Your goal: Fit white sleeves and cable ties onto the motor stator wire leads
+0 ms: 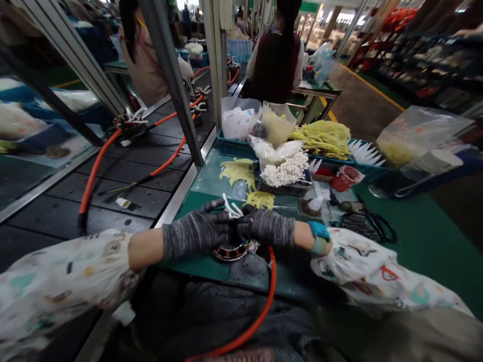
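Observation:
A ring-shaped motor stator (231, 253) with dark windings lies near the front edge of the green table, and white sleeved wires (231, 207) stick up behind it. My left hand (198, 227), in a grey striped glove, reaches in from the left. Its fingers are stretched out and apart against the stator's side. From the other side my right hand (266, 226), gloved the same way, bends its fingers over the stator's upper right edge. Both hands hide much of the ring. An orange-sleeved cable (272, 281) runs from the stator down towards my lap.
Yellow sheet pieces (238, 172) lie behind my hands. A bin of white tubes (287, 170), a red pot (345, 178) and scissors (381, 226) stand or lie to the right. On the left runs a dark slatted conveyor (113, 186) with cabled parts. Two people sit ahead.

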Available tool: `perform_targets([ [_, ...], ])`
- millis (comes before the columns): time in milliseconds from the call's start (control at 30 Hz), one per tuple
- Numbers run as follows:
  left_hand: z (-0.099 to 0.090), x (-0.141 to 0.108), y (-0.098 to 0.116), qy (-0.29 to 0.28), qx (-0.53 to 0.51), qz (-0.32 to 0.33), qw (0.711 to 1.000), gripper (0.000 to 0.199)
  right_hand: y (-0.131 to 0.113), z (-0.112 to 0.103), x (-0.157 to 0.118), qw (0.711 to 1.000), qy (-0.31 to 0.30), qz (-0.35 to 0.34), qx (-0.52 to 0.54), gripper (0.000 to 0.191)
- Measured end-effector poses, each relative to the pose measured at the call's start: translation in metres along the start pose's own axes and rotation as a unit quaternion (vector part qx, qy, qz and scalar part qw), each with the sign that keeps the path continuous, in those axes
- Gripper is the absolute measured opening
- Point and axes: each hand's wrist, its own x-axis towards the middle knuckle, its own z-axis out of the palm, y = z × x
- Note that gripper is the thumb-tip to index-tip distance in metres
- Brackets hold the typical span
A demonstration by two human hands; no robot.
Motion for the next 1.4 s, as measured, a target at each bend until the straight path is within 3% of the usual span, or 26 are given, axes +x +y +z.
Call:
perform_targets([
  [100,0.004,-0.008,0.0,0.015,0.015,-0.031,0.999,0.022,-0.001,-0.006,-0.016,0.994,-0.078,-0.08,0.001,0.031],
  [167,0.009,-0.021,-0.003,0.027,0.015,-0.042,0.999,0.028,0.001,-0.01,-0.027,0.989,-0.097,-0.109,-0.009,0.029],
  [333,0.014,-0.036,0.005,0.043,-0.038,-0.073,0.996,0.037,0.007,-0.005,-0.046,0.991,-0.039,-0.122,0.046,0.024],
  [433,0.017,-0.011,0.031,0.071,-0.043,-0.106,0.991,0.066,0.006,-0.002,-0.048,0.992,-0.014,-0.087,0.089,0.023],
  [500,0.023,0.013,0.05,0.094,-0.015,-0.124,0.988,0.047,0.003,-0.007,-0.05,0.994,-0.021,-0.05,0.094,0.034],
  [600,0.03,0.042,0.066,0.14,-0.02,-0.098,0.985,0.023,-0.003,-0.031,-0.064,0.99,-0.018,0.009,0.14,0.044],
  [667,0.03,0.051,0.066,0.149,-0.051,-0.087,0.984,0.023,-0.009,-0.054,-0.081,0.985,0.055,0.066,0.148,0.039],
  [733,0.028,0.056,0.059,0.133,-0.107,-0.096,0.981,0.026,-0.018,-0.077,-0.097,0.974,0.16,0.12,0.109,0.035],
  [767,0.026,0.058,0.054,0.12,-0.143,-0.104,0.977,0.028,-0.025,-0.086,-0.103,0.972,0.184,0.124,0.082,0.037],
  [833,0.022,0.064,0.043,0.089,-0.216,-0.117,0.965,0.028,-0.039,-0.095,-0.108,0.987,0.14,0.075,0.03,0.048],
  [933,0.018,0.075,0.029,0.051,-0.279,-0.109,0.953,0.027,-0.061,-0.09,-0.104,0.996,0.022,-0.069,-0.046,0.041],
  [1000,0.015,0.08,0.027,0.041,-0.297,-0.11,0.948,0.028,-0.07,-0.081,-0.1,0.991,0.022,-0.11,-0.075,0.03],
  [1133,0.01,0.073,0.042,0.113,-0.229,-0.149,0.955,0.047,-0.075,-0.069,-0.1,0.994,0.081,-0.039,-0.06,0.013],
  [1267,0.014,0.06,0.063,0.149,-0.11,-0.104,0.977,0.062,-0.079,-0.063,-0.103,0.988,0.144,0.026,-0.049,0.008],
  [1333,0.022,0.059,0.071,0.139,-0.054,-0.098,0.984,0.056,-0.08,-0.059,-0.103,0.982,0.175,0.049,-0.049,0.008],
  [1400,0.032,0.062,0.078,0.152,0.004,-0.104,0.983,0.034,-0.079,-0.052,-0.1,0.972,0.214,0.09,-0.023,0.011],
])
